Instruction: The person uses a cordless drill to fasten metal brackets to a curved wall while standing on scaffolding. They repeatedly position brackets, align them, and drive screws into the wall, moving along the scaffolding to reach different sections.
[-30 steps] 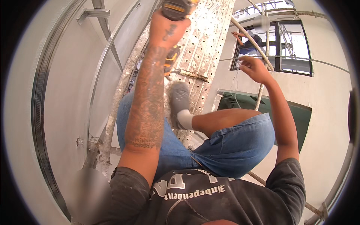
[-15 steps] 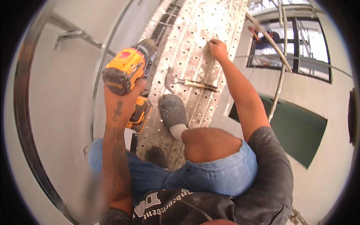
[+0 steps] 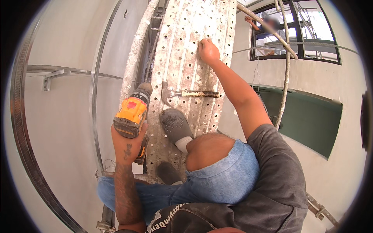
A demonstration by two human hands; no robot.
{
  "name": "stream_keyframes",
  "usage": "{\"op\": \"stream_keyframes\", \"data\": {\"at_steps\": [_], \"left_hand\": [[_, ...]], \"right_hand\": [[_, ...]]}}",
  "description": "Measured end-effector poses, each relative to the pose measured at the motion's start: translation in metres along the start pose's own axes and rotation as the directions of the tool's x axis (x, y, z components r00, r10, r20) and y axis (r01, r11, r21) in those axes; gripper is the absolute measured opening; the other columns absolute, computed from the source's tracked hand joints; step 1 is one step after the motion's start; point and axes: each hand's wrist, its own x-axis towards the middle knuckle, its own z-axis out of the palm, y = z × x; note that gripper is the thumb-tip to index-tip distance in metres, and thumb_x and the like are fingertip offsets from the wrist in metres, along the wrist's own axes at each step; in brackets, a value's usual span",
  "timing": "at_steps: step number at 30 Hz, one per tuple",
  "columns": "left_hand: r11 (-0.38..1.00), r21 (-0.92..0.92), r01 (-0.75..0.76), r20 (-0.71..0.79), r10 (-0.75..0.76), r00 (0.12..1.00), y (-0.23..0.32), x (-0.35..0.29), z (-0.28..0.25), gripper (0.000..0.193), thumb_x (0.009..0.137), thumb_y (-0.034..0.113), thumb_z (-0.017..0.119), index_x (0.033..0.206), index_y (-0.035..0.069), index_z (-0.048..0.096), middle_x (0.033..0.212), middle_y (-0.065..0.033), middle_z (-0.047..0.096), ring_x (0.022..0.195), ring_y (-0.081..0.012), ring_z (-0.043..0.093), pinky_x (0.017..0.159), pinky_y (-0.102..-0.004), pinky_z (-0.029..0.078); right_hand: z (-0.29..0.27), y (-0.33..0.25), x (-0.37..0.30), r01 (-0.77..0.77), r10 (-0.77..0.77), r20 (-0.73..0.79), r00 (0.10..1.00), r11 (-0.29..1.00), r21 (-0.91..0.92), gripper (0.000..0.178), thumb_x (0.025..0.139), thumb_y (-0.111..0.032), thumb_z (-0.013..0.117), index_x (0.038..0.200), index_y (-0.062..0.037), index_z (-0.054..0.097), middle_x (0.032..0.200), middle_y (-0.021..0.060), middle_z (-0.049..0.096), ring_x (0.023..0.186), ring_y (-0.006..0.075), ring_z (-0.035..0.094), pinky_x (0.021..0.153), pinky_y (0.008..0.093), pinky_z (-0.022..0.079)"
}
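Head view: the left hand [image 3: 127, 144], fingers wrapped round the drill [image 3: 132, 112], has dropped from twelve o'clock to nine. The right hand [image 3: 209, 52], from two to nearly twelve, is over the plank [image 3: 182, 46]; its grip I cannot tell.

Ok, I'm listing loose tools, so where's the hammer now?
In the head view, the hammer lies near centre on the perforated plank, beyond a grey clog and right of the drill.

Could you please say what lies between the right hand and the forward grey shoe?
The head view shows a hammer on the perforated plank between the right hand and the forward grey shoe.
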Motion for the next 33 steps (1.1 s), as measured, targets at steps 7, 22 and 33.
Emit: {"op": "stream_keyframes", "data": {"at_steps": [7, 22, 33], "left_hand": [[0.989, -0.139, 0.051, 0.005, -0.051, 0.999, 0.008, -0.002, -0.003, 0.057, 0.085, 0.006, 0.081, 0.133, -0.003, 0.051, 0.121, -0.0136, 0.068, 0.111, -0.0215, 0.068, 0.095, -0.0353, 0.055], [0.977, -0.110, -0.185, 0.029, 0.189, 0.982, 0.000, 0.000, 0.006, 0.054, 0.086, 0.014, 0.083, 0.129, -0.003, 0.057, 0.120, -0.0117, 0.070, 0.111, -0.0178, 0.068, 0.098, -0.0325, 0.053], [0.988, 0.016, -0.150, 0.006, 0.150, 0.989, -0.001, -0.007, -0.008, 0.048, 0.090, 0.024, 0.079, 0.128, 0.002, 0.062, 0.121, -0.0103, 0.071, 0.113, -0.0217, 0.068, 0.101, -0.0370, 0.051]], "right_hand": [[-0.033, -0.051, -0.032, -0.192, 0.218, 0.008, 0.976, 0.844, 0.500, 0.017, 0.089, -0.018, 0.067, 0.089, -0.0010, 0.068, 0.080, 0.0133, 0.071, 0.071, 0.0235, 0.067, 0.070, 0.0375, 0.054], [-0.101, -0.189, -0.104, -0.723, -0.462, 0.580, 0.671, -0.235, 0.650, 0.019, 0.102, -0.015, 0.064, 0.115, -0.0016, 0.065, 0.100, 0.0083, 0.071, 0.089, 0.0191, 0.072, 0.081, 0.0348, 0.061], [-0.088, -0.221, -0.096, -0.764, -0.539, 0.575, 0.615, -0.230, 0.603, 0.017, 0.104, -0.018, 0.062, 0.111, -0.0033, 0.065, 0.097, 0.0056, 0.071, 0.087, 0.0199, 0.073, 0.075, 0.0328, 0.062]]}}
